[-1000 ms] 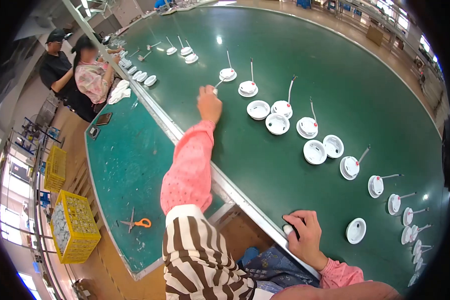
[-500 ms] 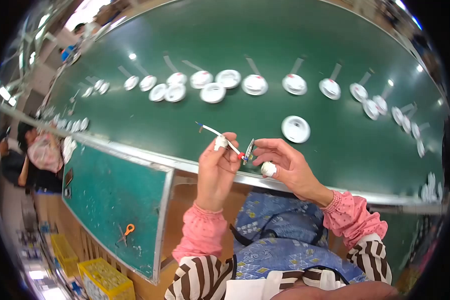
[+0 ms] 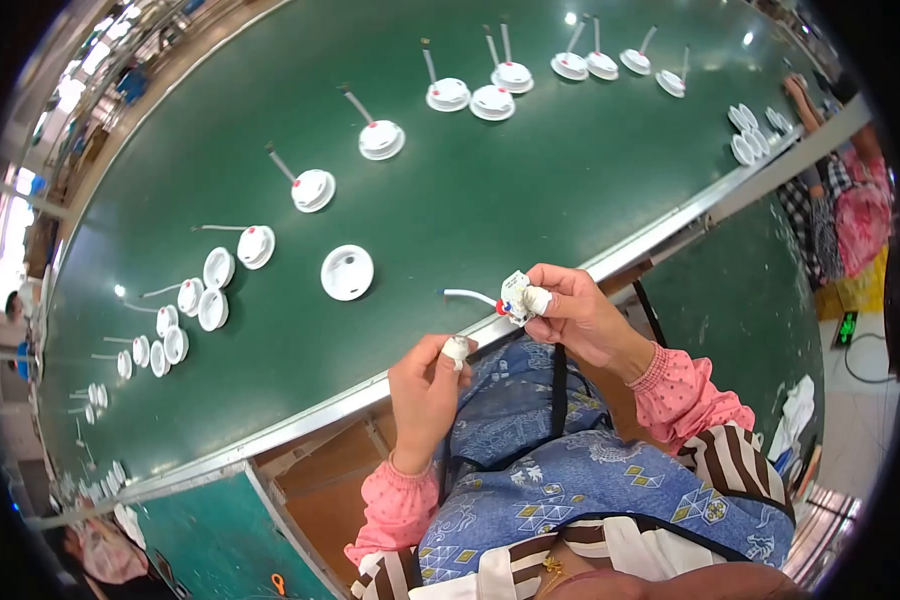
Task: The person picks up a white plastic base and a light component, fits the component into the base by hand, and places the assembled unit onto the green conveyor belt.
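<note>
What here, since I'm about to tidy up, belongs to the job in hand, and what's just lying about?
Likely part of the job:
- White part with its cable, in the right hand
- Lone white cup in front
- Cabled white discs and other cups

Apparently just lying about:
- Crumpled white cloth, far right
- Orange handle, bottom edge

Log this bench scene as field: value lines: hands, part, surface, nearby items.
right hand: gripping white part
cable: white, extends left from part
left hand: white-wrapped digit; grip unclear
table: green, metal-edged
nearest housing: round, white, no cable seen
other housings: spread beyond the hands, many cabled
orange handle: bottom left, lower green surface
</note>
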`<state>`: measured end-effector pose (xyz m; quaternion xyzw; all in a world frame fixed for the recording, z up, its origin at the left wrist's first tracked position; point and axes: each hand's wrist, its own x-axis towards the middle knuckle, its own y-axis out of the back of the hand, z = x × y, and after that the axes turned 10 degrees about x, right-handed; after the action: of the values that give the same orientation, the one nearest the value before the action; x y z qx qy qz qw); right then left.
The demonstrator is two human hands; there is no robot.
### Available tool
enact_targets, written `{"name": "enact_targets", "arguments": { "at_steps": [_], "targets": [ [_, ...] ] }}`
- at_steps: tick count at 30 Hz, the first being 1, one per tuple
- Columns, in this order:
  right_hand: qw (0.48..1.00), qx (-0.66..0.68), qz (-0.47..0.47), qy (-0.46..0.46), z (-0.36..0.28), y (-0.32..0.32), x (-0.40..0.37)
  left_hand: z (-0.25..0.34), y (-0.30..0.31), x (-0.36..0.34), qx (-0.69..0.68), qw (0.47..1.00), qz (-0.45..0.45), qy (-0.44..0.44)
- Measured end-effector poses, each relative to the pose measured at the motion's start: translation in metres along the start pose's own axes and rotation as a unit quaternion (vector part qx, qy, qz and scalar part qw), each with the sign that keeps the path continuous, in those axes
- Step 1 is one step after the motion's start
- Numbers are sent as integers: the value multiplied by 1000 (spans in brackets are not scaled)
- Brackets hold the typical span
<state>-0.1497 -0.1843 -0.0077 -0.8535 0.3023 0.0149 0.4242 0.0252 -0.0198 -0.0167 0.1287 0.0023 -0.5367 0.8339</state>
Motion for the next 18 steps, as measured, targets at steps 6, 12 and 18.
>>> {"name": "enact_targets", "arguments": {
  "at_steps": [6,12,18],
  "targets": [
    [998,47,-27,-45,3,15,-23,26,-20,24,229,924,-11,-305],
    [1000,19,5,-23,3,10,-39,12,-34,10,19,988,-96,-117],
    [1000,-10,5,-23,11,6,-37,-9,-39,6,-95,986,-135,2]
  ]
}}
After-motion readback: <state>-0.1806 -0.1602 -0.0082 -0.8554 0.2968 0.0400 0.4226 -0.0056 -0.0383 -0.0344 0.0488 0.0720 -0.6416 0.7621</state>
